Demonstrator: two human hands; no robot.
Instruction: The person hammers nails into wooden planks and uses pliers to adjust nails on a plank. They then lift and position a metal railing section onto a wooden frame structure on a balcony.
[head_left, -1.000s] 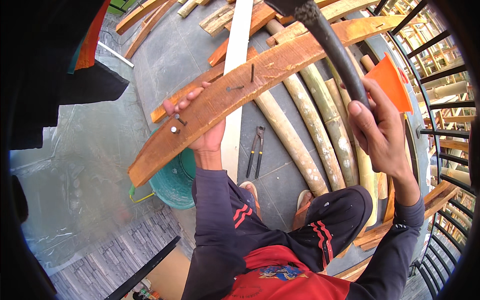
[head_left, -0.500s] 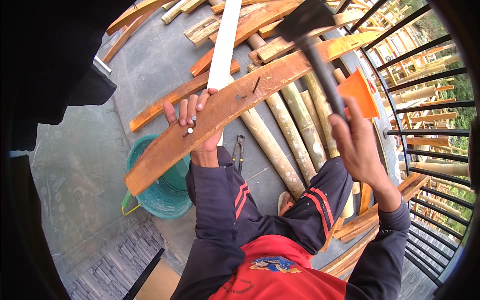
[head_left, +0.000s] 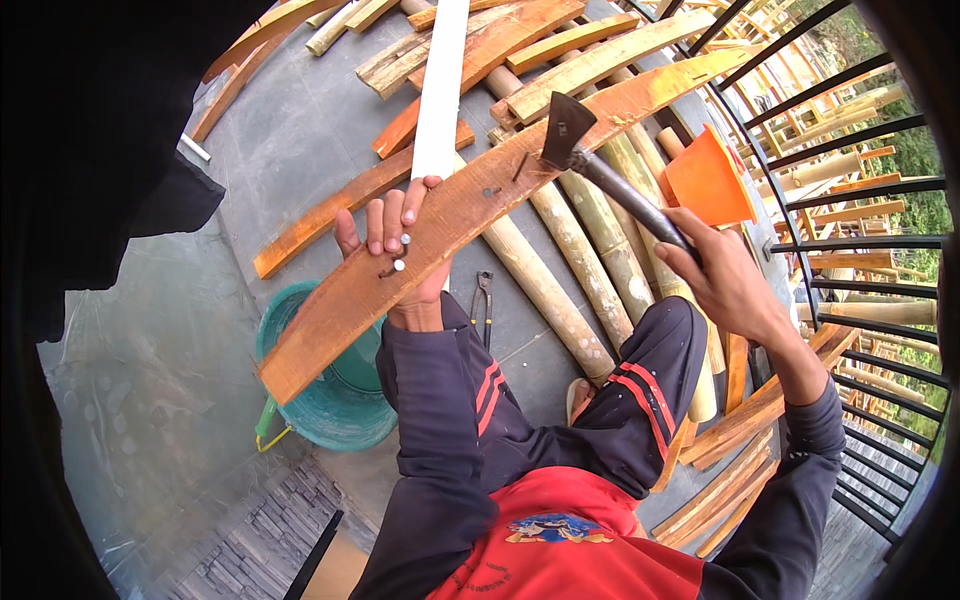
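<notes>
A long reddish-brown plank (head_left: 450, 240) slants across in front of me. My left hand (head_left: 388, 224) is closed around its near part, fingers over the far edge and palm behind. Bent nails (head_left: 398, 266) show beside those fingers, and a dark nail (head_left: 521, 167) stands up farther along the board. My right hand (head_left: 728, 272) grips the dark handle of a hatchet (head_left: 630, 195). Its broad black head is at the plank, close to the standing nail; whether it touches is unclear. A white strip (head_left: 441, 100) runs away from beyond my left fingers.
A teal basin (head_left: 350, 425) sits below the plank's near end, pincers (head_left: 484, 305) lying right of it. Bamboo poles (head_left: 550, 285) and timber pieces (head_left: 340, 207) cover much of the tiled floor. An orange container (head_left: 708, 178) stands by the black railing (head_left: 860, 243) at right.
The hatchet has swung down and left from its raised position, its head now at the plank near the standing nail. My left hand keeps its hold on the board.
</notes>
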